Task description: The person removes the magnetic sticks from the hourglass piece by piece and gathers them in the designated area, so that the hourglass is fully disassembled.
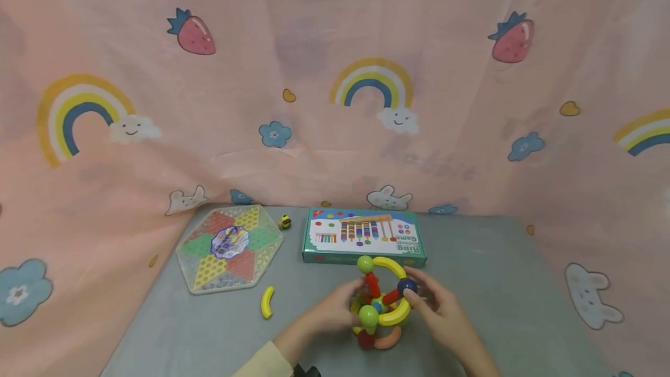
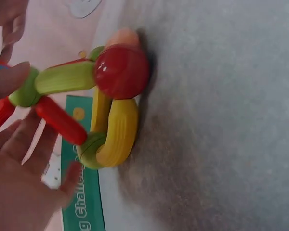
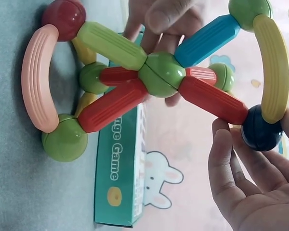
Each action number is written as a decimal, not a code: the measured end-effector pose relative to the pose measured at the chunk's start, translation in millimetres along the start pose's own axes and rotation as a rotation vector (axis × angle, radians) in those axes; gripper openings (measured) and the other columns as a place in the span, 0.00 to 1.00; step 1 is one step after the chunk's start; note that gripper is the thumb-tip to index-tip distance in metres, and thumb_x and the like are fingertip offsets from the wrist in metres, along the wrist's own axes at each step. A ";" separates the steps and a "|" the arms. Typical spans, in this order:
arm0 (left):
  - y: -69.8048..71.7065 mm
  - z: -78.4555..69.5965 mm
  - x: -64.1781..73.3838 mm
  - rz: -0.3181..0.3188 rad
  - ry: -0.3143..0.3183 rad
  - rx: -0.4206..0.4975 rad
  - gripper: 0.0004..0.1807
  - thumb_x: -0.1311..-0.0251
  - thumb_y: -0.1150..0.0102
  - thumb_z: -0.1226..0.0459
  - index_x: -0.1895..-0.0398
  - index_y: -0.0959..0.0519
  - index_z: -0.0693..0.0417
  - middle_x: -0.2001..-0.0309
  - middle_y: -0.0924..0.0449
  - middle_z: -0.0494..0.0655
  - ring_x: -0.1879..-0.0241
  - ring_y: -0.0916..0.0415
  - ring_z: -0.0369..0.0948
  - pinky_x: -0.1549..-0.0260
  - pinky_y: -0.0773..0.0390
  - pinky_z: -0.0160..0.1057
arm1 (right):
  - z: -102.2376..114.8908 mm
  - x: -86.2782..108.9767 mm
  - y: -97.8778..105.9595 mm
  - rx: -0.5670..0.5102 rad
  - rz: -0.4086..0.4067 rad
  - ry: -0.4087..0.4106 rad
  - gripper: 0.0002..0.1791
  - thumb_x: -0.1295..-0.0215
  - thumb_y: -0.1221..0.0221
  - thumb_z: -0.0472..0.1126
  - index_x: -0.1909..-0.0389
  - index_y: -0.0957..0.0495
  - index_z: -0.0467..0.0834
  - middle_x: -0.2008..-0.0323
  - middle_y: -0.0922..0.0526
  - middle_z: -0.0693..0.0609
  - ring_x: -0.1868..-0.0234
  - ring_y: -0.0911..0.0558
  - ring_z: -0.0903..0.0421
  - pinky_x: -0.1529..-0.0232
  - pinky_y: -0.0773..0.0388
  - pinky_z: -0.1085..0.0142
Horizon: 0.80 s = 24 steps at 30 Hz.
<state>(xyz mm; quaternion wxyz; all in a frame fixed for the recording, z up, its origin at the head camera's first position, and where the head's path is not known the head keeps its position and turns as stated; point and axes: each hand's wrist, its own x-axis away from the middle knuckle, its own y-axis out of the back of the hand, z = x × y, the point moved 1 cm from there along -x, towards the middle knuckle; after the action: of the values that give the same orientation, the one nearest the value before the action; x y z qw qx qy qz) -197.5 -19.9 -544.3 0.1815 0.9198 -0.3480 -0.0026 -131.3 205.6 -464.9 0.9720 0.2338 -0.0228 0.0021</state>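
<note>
A magnetic stick-and-ball structure stands on the table, built of straight red, green and blue rods, yellow and pink curved rods, and coloured balls. My right hand holds it by the dark blue ball at its upper right, thumb and fingers on either side. On the other side my left hand is beside the rods with fingers spread, reaching behind the central green ball. A red ball and a pink curved rod form part of the base.
A loose yellow curved rod lies left of the structure. Behind stands a green Ring Challenge Game box. A hexagonal board with a star pattern is at the back left, near a small yellow-and-black bee figure. A patterned pink cloth hangs behind the table.
</note>
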 end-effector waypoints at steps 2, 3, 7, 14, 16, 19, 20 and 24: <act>-1.5 -2.6 -0.8 -0.007 0.015 -0.015 0.39 0.51 0.32 0.72 0.32 0.27 0.41 0.38 0.22 0.34 0.34 0.28 0.41 0.34 0.30 0.55 | -0.4 -0.4 -0.9 -0.012 0.000 -0.005 0.29 0.29 0.40 0.54 0.32 0.27 0.46 0.37 0.22 0.42 0.41 0.18 0.45 0.51 0.16 0.63; -1.7 -4.6 -0.5 -0.011 0.011 -0.023 0.36 0.49 0.33 0.72 0.34 0.25 0.42 0.39 0.21 0.34 0.35 0.28 0.41 0.35 0.29 0.55 | -0.3 -0.3 -1.0 -0.014 0.001 -0.007 0.29 0.29 0.40 0.54 0.33 0.27 0.46 0.37 0.21 0.42 0.42 0.18 0.45 0.51 0.16 0.62; 0.5 -10.0 0.0 -0.017 0.000 0.015 0.25 0.44 0.35 0.71 0.41 0.20 0.47 0.45 0.17 0.37 0.41 0.23 0.40 0.38 0.25 0.52 | -0.4 -0.8 -1.3 -0.012 0.003 -0.021 0.29 0.29 0.40 0.55 0.33 0.26 0.47 0.38 0.21 0.43 0.43 0.17 0.47 0.50 0.16 0.61; 5.9 -13.5 -0.2 0.043 -0.005 0.107 0.26 0.46 0.31 0.69 0.41 0.21 0.48 0.48 0.16 0.35 0.49 0.23 0.34 0.43 0.24 0.45 | 3.4 -0.4 -3.5 -0.023 0.031 -0.031 0.23 0.30 0.39 0.53 0.37 0.22 0.51 0.42 0.18 0.47 0.46 0.17 0.51 0.52 0.17 0.65; 6.8 -13.5 0.0 0.059 0.010 0.122 0.27 0.46 0.31 0.68 0.41 0.23 0.49 0.49 0.16 0.34 0.48 0.23 0.35 0.42 0.25 0.46 | 4.7 -0.1 -4.0 -0.022 0.033 -0.029 0.23 0.30 0.39 0.53 0.37 0.22 0.52 0.42 0.18 0.48 0.46 0.18 0.52 0.52 0.17 0.64; 8.1 -14.3 0.5 0.078 0.014 0.153 0.28 0.47 0.32 0.70 0.40 0.24 0.53 0.50 0.15 0.37 0.47 0.22 0.36 0.40 0.26 0.49 | 5.7 0.2 -4.1 -0.013 0.032 -0.023 0.22 0.30 0.39 0.53 0.38 0.21 0.51 0.41 0.18 0.48 0.47 0.18 0.53 0.53 0.16 0.65; 8.3 -14.6 0.6 0.085 0.012 0.168 0.28 0.47 0.32 0.70 0.39 0.24 0.53 0.49 0.15 0.38 0.47 0.22 0.36 0.38 0.26 0.49 | 5.8 0.1 -4.1 -0.009 0.034 -0.021 0.23 0.30 0.39 0.53 0.38 0.21 0.51 0.41 0.18 0.49 0.47 0.19 0.53 0.54 0.16 0.65; 9.3 -16.0 0.5 0.108 0.008 0.198 0.29 0.47 0.32 0.71 0.39 0.24 0.50 0.47 0.15 0.39 0.47 0.21 0.36 0.38 0.26 0.48 | 6.6 -0.3 -3.6 0.001 0.044 -0.019 0.23 0.29 0.39 0.53 0.37 0.21 0.50 0.40 0.19 0.48 0.49 0.18 0.55 0.56 0.18 0.70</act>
<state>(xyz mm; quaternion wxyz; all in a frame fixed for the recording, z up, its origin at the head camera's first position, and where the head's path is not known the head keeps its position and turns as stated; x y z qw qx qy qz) -200.9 -21.3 -526.2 0.0909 0.9131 -0.3948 0.0453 -131.8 199.4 -460.7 0.9714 0.2335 -0.0372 0.0215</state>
